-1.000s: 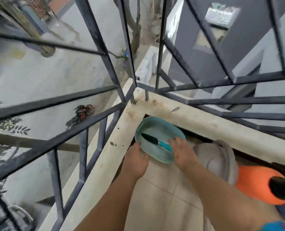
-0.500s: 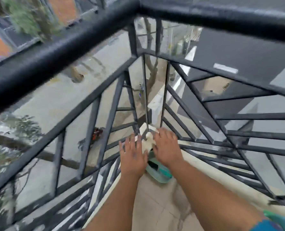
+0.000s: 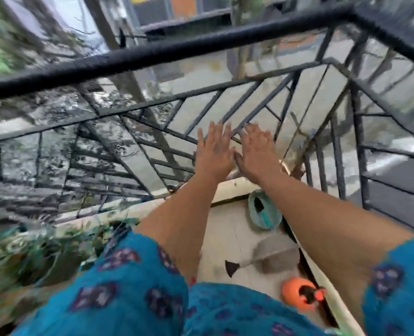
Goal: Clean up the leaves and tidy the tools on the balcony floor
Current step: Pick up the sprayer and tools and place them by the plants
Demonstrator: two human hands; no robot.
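Both hands, left (image 3: 214,151) and right (image 3: 258,151), reach out flat with fingers spread, holding nothing. The teal dustpan (image 3: 264,212) sits in the balcony floor's (image 3: 225,229) corner. No writing is legible.

Left hand (image 3: 214,152): raised before the railing (image 3: 167,54), just left of the right hand (image 3: 258,151), almost touching it.
Basin (image 3: 264,212): on the balcony floor (image 3: 223,236) below the right hand, in the corner against the ledge (image 3: 230,189).
Trowel (image 3: 261,210): inside the basin.
Watering can (image 3: 273,254): on the floor, nearer the person than the basin.
Round sprayer (image 3: 299,295): nearer still, beside the right forearm.
Plants (image 3: 31,251): far left, below the left forearm.
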